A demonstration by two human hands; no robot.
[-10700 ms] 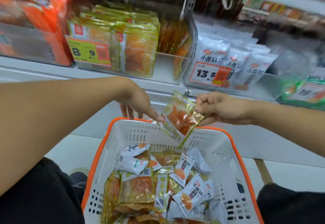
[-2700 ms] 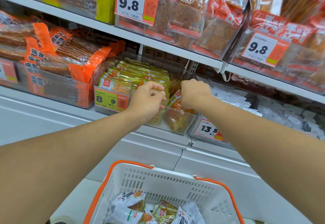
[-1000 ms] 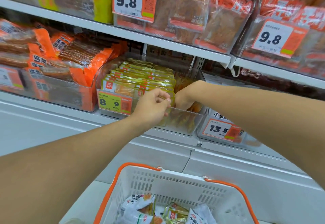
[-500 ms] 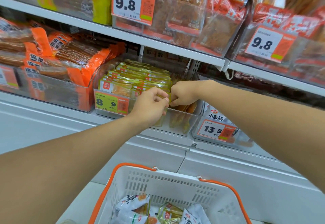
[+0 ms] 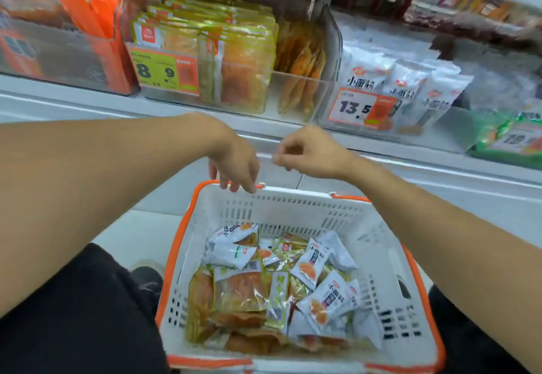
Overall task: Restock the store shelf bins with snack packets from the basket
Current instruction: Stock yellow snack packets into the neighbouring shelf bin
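Bare forearms, black trousers [image 5: 73, 315], dark shoe [image 5: 146, 281]

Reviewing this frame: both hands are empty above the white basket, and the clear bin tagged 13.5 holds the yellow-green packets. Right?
Not quite. In the head view the bin tagged 13.5 holds white packets; the yellow-green packets stand in the bin tagged 8.9. The left hand and right hand are indeed empty above the white basket.
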